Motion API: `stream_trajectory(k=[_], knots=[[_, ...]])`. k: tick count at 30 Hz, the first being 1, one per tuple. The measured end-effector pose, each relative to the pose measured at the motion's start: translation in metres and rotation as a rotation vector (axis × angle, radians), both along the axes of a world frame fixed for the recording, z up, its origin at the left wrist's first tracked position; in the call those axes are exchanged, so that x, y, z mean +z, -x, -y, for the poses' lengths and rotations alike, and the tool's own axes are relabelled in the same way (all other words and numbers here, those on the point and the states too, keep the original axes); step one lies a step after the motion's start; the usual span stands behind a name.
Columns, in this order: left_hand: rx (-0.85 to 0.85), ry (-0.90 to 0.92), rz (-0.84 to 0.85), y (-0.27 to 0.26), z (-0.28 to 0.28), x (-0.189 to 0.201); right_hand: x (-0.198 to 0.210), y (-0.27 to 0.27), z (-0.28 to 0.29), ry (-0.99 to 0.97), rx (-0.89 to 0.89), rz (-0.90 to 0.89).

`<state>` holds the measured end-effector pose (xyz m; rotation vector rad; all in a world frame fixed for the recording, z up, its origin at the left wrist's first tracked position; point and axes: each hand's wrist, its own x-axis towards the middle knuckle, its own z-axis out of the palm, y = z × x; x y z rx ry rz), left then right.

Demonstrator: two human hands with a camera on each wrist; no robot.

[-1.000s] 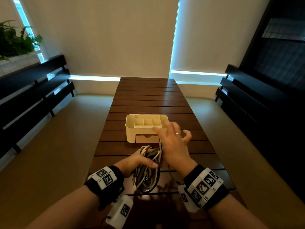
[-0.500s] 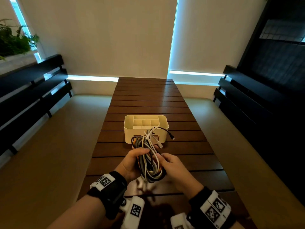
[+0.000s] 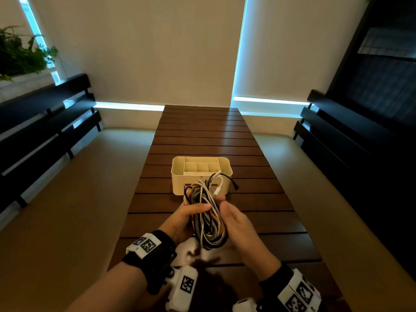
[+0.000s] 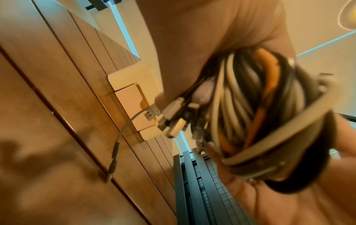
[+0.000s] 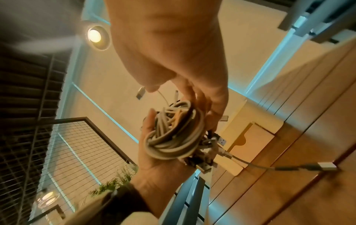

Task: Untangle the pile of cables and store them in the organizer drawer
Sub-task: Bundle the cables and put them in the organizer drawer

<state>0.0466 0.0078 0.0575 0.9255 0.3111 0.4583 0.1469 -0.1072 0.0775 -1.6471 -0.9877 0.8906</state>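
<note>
Since a second ago, the right hand (image 3: 234,218) has been brought back from the box and is now pressed against the cable bundle (image 3: 208,218), which has been lifted up off the surface (image 3: 202,136). The bundle is held up between both hands, in front of the white organizer (image 3: 177,176).

The left hand (image 3: 186,218) is curled around the left side of the bundle, with the thumb laid over the top. The right hand is cupped around the right side, and its fingers are wrapped round the loops, as is seen best in the right wrist view. So both hands are closed on the cables.

Gray, white, black and orange cables are wound together in one thick loop. Some loose ends stick up at the top, and a black plug (image 3: 236,187) hangs out to the right. Underneath, a gray cable with a metal plug (image 5: 326,166) dangles down toward the surface.

The drawer (image 5: 250,140) at the front of the organizer looks closed.

The cables are judged to be light, soft and bendy. They will probably flop and snag on each other if pulled hard. A loose plug end is likely the best place to be taken hold of, so that one cable can be drawn out slowly while the rest is kept steady in the other hand.
</note>
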Motion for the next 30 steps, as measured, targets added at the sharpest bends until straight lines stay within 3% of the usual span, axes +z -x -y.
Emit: stream_trajectory(k=[3,4,7,11,14,18,20,23,24,26,30], knots=[[0.045,0.008,0.012,-0.002,0.005,-0.005,-0.001,0.006,0.003,0.118,0.087,0.666],[0.066,0.013,0.011,-0.002,0.008,-0.005,-0.003,0.006,0.003,0.156,0.112,0.789],[0.090,0.028,-0.009,-0.004,0.015,-0.007,0.000,0.007,0.006,0.253,0.172,0.944],[0.151,-0.155,-0.179,-0.007,0.018,-0.009,0.014,0.020,0.016,0.360,0.210,1.282],[0.173,-0.290,-0.280,-0.008,0.016,-0.007,0.039,0.020,0.020,0.374,0.080,1.156],[0.027,-0.657,-0.399,-0.003,0.012,0.001,0.064,-0.011,0.021,0.055,-0.168,0.954],[-0.031,-0.831,-0.418,0.000,0.012,0.009,0.065,-0.032,0.019,0.015,-0.026,0.909],[-0.132,-0.998,-0.375,0.006,0.008,0.028,0.054,-0.049,0.004,0.053,0.479,0.786],[-0.157,-1.024,-0.368,0.008,0.005,0.034,0.046,-0.054,-0.002,0.019,0.537,0.711],[-0.141,-1.036,-0.374,0.010,-0.003,0.045,0.036,-0.062,-0.013,-0.019,0.431,0.599],[-0.034,-0.749,-0.309,0.010,-0.007,0.047,0.025,-0.071,-0.028,0.036,0.103,0.953]])
